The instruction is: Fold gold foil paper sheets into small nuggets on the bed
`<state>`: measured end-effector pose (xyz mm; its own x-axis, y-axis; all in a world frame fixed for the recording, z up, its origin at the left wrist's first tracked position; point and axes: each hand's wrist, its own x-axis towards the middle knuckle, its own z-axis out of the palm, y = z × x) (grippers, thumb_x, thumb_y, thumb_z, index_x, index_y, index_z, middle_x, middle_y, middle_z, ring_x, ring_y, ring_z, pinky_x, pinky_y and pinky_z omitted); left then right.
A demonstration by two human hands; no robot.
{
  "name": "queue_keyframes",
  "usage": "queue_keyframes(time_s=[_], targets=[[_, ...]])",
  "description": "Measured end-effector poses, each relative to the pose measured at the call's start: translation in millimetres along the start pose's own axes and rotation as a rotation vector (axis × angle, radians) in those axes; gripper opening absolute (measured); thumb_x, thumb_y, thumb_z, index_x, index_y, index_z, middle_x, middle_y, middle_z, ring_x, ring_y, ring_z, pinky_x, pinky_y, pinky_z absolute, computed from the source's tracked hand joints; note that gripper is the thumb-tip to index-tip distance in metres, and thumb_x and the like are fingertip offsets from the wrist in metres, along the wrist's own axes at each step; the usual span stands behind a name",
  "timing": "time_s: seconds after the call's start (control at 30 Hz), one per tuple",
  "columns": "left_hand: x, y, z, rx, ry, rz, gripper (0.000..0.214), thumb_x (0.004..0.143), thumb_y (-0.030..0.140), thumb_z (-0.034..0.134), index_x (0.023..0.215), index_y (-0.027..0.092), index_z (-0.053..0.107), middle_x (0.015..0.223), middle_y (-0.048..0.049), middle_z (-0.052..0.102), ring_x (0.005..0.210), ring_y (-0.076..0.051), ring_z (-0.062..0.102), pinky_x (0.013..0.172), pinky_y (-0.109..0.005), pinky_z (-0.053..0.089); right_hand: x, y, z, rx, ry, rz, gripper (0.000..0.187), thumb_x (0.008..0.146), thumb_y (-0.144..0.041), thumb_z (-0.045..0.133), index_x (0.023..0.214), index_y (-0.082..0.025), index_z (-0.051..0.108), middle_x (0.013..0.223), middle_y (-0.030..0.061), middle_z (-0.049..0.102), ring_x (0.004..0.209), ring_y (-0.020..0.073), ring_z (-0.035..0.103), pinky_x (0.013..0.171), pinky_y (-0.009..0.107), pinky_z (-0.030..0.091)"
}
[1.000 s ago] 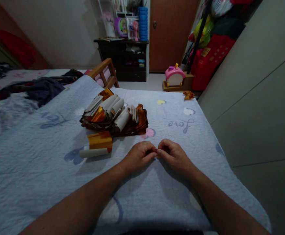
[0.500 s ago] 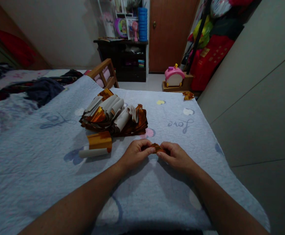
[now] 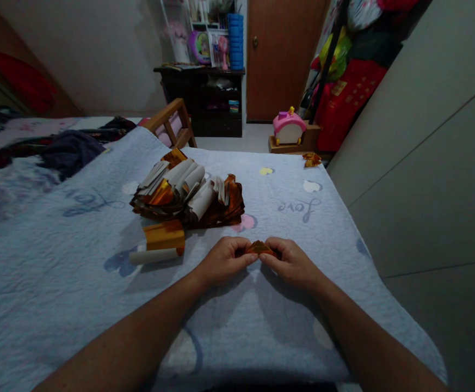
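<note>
Between my two hands is a small piece of folded gold paper [image 3: 259, 247], its peaked top showing above the thumbs. My left hand [image 3: 229, 258] pinches its left end, and my right hand [image 3: 289, 260] pinches its right end; the fingers behind it are mostly hidden. Beyond my left hand lies a pile of gold and white paper sheets [image 3: 204, 204], many curled or rolled. A single curled gold sheet [image 3: 164, 235] with a white rolled edge rests in front of that pile. At the far right corner of the bed sits a folded gold paper piece [image 3: 312, 159].
A pale blue quilt [image 3: 237, 337] covers the bed. Rumpled dark clothes [image 3: 72, 152] lie at the left. Past the far edge stand a wooden chair [image 3: 184, 122], a dark cabinet [image 3: 200, 103] and a pink toy [image 3: 289, 126]. Pale cupboard doors [image 3: 433, 179] rise along the right.
The folded gold paper has turned slightly between my fingers, and its peak now shows more evenly between the thumbs. Both hands keep hold of it; the view has shifted slightly.
</note>
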<state>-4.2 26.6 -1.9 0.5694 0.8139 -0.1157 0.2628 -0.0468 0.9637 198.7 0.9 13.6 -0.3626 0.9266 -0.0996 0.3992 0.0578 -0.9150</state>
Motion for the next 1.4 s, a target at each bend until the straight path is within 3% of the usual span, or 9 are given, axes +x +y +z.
queue_keyframes(time_s=[0.23,0.33,0.5,0.8,0.93,1.03,1.2,1.3,1.4], targets=[[-2.5,3.5,-4.2,-0.043,-0.007,-0.045,0.033,0.085,0.046,0.063,0.077,0.014,0.063,0.064,0.0038,0.045,0.057,-0.009,0.036,0.053,-0.023,0.025,-0.7,1.4,-12.2,0.108,0.019,0.049,0.021,0.082,-0.036,0.06,0.07,-0.02,0.055,0.064,-0.0029,0.047,0.059,0.0123,0.042,0.056,0.027,0.031],[-3.1,6.6,-7.7,-0.085,-0.068,-0.075,0.034,0.087,0.047,0.061,0.08,0.014,0.062,0.061,0.0047,0.046,0.053,-0.008,0.036,0.052,-0.022,0.025,-1.2,4.4,-18.1,0.173,0.031,0.061,0.023,0.081,-0.039,0.063,0.07,-0.02,0.056,0.063,-0.0036,0.047,0.058,0.0116,0.04,0.054,0.026,0.03],[-3.0,9.0,-15.4,-0.157,-0.169,-0.046,0.031,0.089,0.045,0.061,0.088,0.014,0.065,0.065,0.0009,0.057,0.058,-0.01,0.044,0.057,-0.023,0.031,-0.1,9.5,-25.7,0.258,-0.009,0.095,0.025,0.08,-0.043,0.067,0.076,-0.018,0.064,0.065,-0.0019,0.053,0.058,0.0117,0.042,0.055,0.026,0.031],[-3.1,-0.3,-18.2,-0.228,-0.192,-0.079,0.034,0.091,0.039,0.059,0.113,0.012,0.063,0.066,0.0015,0.059,0.053,-0.008,0.037,0.052,-0.023,0.024,0.8,12.1,-31.0,0.242,-0.038,0.131,0.018,0.08,-0.033,0.062,0.078,-0.017,0.07,0.068,0.0011,0.062,0.06,0.0126,0.046,0.056,0.026,0.033],[-3.0,4.8,-16.6,-0.229,-0.173,-0.084,0.031,0.091,0.039,0.059,0.108,0.013,0.062,0.064,0.0022,0.058,0.052,-0.008,0.036,0.051,-0.022,0.024,1.3,10.9,-30.1,0.363,0.033,0.124,0.028,0.083,-0.035,0.053,0.088,-0.015,0.072,0.069,0.0033,0.06,0.06,0.0141,0.048,0.056,0.027,0.035],[-2.8,7.5,-15.1,-0.213,-0.164,-0.072,0.028,0.09,0.04,0.061,0.103,0.014,0.063,0.063,0.0026,0.057,0.053,-0.009,0.04,0.053,-0.022,0.028,1.4,7.3,-24.2,0.307,0.023,0.117,0.034,0.088,-0.046,0.055,0.091,-0.015,0.07,0.064,0.0001,0.054,0.058,0.0133,0.046,0.053,0.026,0.034],[-2.9,8.8,-12.4,-0.095,-0.134,-0.07,0.025,0.09,0.039,0.059,0.088,0.015,0.064,0.062,0.002,0.059,0.052,-0.009,0.041,0.053,-0.022,0.031,1.4,3.9,-14.0,0.167,0.008,0.088,0.028,0.084,-0.044,0.066,0.075,-0.017,0.062,0.067,-0.0015,0.052,0.061,0.012,0.044,0.055,0.025,0.033],[-3.5,10.9,-12.0,0.031,-0.11,-0.076,0.03,0.092,0.039,0.055,0.073,0.016,0.059,0.06,0.0009,0.059,0.051,-0.01,0.041,0.051,-0.022,0.03,1.3,4.3,-13.5,0.208,0.054,0.109,0.031,0.083,-0.046,0.066,0.071,-0.019,0.057,0.064,-0.003,0.047,0.058,0.0115,0.039,0.053,0.025,0.03],[-3.7,11.8,-13.8,0.059,-0.14,-0.051,0.03,0.095,0.038,0.051,0.075,0.017,0.06,0.062,0.0,0.062,0.053,-0.01,0.044,0.052,-0.022,0.033,1.0,5.7,-15.3,0.288,0.053,0.141,0.033,0.08,-0.049,0.069,0.071,-0.02,0.056,0.061,-0.0043,0.044,0.055,0.0108,0.035,0.05,0.025,0.026]])
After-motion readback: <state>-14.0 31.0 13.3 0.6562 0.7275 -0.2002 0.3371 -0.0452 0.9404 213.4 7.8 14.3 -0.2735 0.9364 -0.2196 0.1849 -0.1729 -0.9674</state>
